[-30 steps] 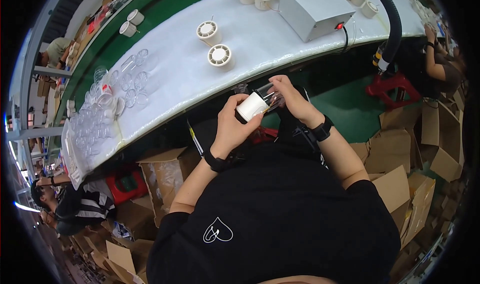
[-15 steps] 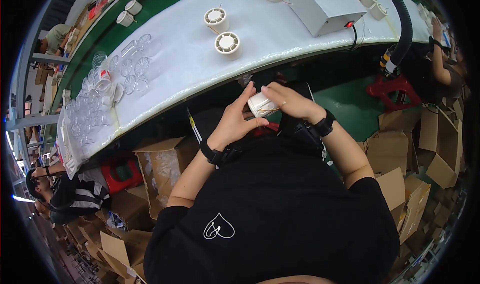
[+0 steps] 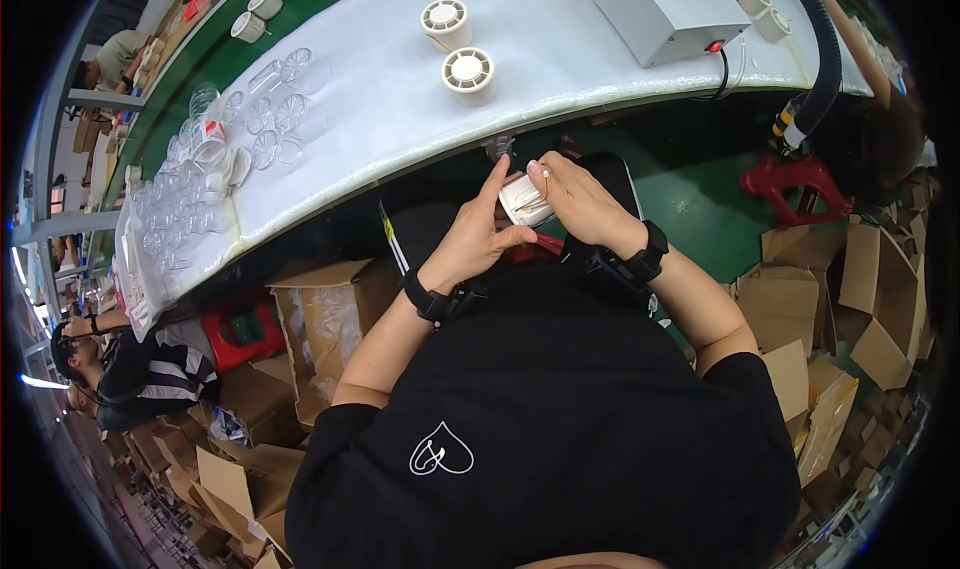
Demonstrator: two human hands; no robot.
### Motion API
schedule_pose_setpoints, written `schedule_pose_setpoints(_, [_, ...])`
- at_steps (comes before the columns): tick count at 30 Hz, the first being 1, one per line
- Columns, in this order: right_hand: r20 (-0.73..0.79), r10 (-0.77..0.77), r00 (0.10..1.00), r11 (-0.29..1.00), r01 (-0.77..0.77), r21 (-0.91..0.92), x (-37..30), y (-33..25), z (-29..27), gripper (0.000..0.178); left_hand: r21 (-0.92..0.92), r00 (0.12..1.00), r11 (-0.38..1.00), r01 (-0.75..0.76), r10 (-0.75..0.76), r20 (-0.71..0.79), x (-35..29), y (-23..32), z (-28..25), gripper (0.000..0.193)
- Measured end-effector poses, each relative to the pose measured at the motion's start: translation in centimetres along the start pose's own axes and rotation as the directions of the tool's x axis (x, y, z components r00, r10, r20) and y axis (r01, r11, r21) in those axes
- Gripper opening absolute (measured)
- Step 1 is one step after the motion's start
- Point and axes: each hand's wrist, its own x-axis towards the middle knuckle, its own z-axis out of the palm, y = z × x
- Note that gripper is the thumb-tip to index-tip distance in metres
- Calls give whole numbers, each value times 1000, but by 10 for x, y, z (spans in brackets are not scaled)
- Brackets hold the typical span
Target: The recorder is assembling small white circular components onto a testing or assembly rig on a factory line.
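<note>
Between my hands, in front of the bench edge, is a white round plastic housing with a thin orange-brown wire running over its face. My left hand clasps its left side, thumb beneath and fingers along the far side. From the right, my right hand grips it, with the thumb at the top by the wire and the fingers over its right side. On the bench beyond stand two white housings with slotted round tops, the nearer one and the farther one.
Clear plastic cups cluster on the bench's left part. A grey metal box with a lit red switch stands at the right, beside a black hose. Cardboard boxes flank me. Red stools and other people are on both sides.
The housing has turned in my hands, so its face with the wire shows more. My right thumb has shifted onto its top. The view has moved slightly.
</note>
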Motion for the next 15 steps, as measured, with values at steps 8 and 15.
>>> schedule_pose_setpoints(8, [111, 196, 974, 978, -203, 56, 9, 15, 2, 50, 504, 981, 852, -141, 187, -42, -3, 11, 13, 103])
schedule_pose_setpoints(15, [158, 245, 956, 866, -290, 407, 10, 21, 11, 56, 509, 944, 815, -277, 330, -15, -1, 12, 14, 98])
